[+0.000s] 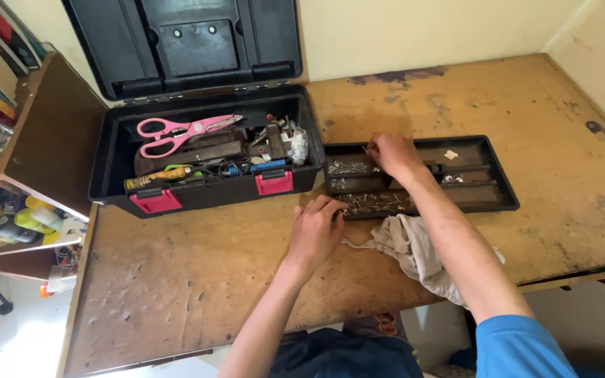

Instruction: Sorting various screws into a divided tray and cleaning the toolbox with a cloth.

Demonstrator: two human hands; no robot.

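My right hand (391, 155) reaches into the black tray (488, 183), fingers pinched narrow on what looks like a small nail from the back compartment, though it is too small to be sure. My left hand (314, 231) rests at the tray's near left corner, fingers curled loosely and holding nothing I can make out, probably steadying the tray. Loose nails (369, 203) lie in the front compartments, sorted by dividers. A crumpled cloth (414, 248) lies just beside the tray, under my right forearm. The open toolbox (106, 168) touches the tray's left end, pink scissors (176, 131) on top. The tabletop (176, 280) has open room toward me and to the right edge.
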